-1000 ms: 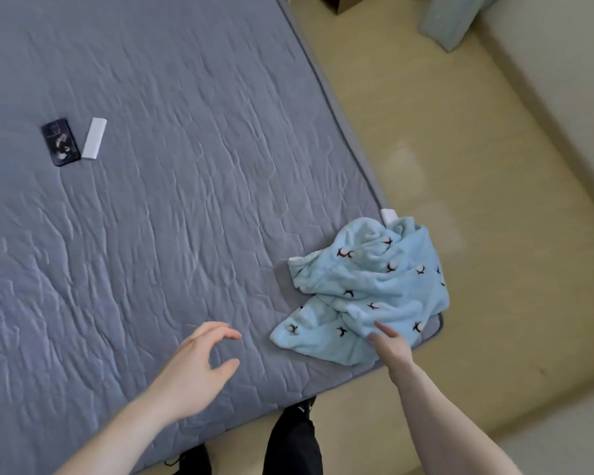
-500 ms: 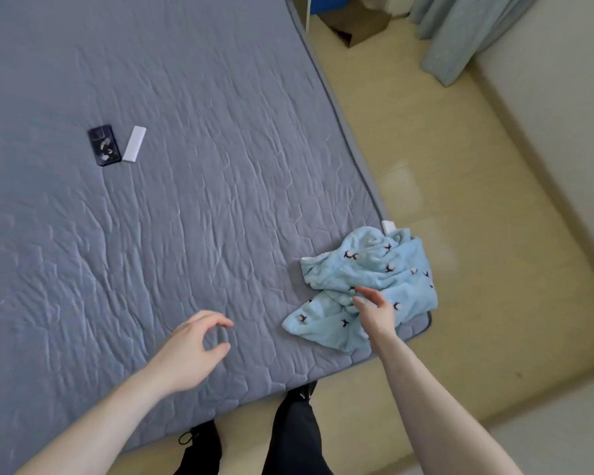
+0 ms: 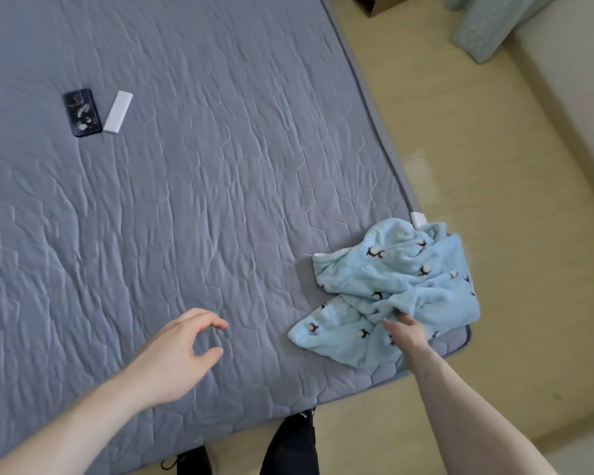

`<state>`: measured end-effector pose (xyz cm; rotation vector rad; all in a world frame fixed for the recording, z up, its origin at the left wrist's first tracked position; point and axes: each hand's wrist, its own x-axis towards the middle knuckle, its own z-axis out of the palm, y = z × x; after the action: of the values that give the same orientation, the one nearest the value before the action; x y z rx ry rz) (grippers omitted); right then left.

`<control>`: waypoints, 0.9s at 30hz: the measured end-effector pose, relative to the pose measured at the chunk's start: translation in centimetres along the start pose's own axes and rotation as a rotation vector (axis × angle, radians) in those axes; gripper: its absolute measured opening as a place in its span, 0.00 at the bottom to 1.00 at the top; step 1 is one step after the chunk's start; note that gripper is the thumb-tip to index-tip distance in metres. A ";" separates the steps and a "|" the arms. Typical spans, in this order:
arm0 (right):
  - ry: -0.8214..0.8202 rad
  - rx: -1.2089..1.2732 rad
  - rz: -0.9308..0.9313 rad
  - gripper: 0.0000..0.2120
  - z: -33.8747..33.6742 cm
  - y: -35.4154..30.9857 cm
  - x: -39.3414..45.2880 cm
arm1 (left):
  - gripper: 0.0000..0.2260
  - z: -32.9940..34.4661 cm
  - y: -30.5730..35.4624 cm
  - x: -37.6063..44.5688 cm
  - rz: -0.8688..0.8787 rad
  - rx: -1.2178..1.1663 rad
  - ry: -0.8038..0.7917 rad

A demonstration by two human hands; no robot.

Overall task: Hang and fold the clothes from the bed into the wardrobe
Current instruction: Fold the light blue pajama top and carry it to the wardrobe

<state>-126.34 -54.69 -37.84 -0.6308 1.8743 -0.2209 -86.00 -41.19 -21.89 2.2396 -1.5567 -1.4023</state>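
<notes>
Left grip open: left hand (image 3: pixel 175 358) hovers over the bed (image 3: pixel 186 217), fingers curled, thumb and index apart, holding nothing. Same pose as half a second ago, barely shifted. Right grip: right hand (image 3: pixel 407 332) on the light blue garment (image 3: pixel 398 289), fingertips pressed into a fold at its near middle; whether it is pinching cloth or just touching, cannot tell. A second ago that hand sat at the garment's near edge, now it is further in, on the bunched middle.

Left to right across the bed: dark phone (image 3: pixel 82 112) lying flat at far left, white small box (image 3: pixel 118 112) just beside it on the right, not clearly touching. Both well apart from the hands. They show in a different spot in the view than half a second ago, with the bed seams shifted alike, so camera moved, not the items. Wide bare stretch of grey quilted cover between them and the garment.

Garment is crumpled at the bed's near right corner, printed with small dark and white motifs, its right side hanging over the bed edge. Shape is much as before. White tag (image 3: pixel 418 219) pokes out at its far side, on the bed edge.

Bed's right edge runs diagonally up the view; near edge crosses below the hands. Past the right edge, yellowish floor (image 3: pixel 494 200), open and bare beside the corner. Pale curtain (image 3: pixel 480 25) at top right, brown cardboard box (image 3: pixel 378 3) at top edge, partly cut off. Person's dark shoes and trouser legs (image 3: pixel 288 447) stand at the near bed edge.
</notes>
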 end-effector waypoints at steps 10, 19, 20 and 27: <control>-0.066 0.490 -0.249 0.06 -2.7 -9.0 -15.4 | 0.12 -3.4 4.8 -7.3 0.011 -0.090 0.038; -0.601 0.511 -0.604 0.10 -1.0 -23.9 -43.7 | 0.23 -15.2 2.8 -17.6 0.044 -0.192 0.228; -0.626 0.495 -0.646 0.10 -0.3 -24.8 -46.5 | 0.28 -16.4 1.9 -18.8 0.047 -0.192 0.247; -0.744 0.389 -0.812 0.10 5.8 -27.7 -60.4 | 0.59 -23.6 -6.0 -24.9 0.227 -0.189 0.571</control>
<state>-96.22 -45.68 21.01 -1.0012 0.7637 -0.7408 -66.87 -28.65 4.33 2.0221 -1.3552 -0.7223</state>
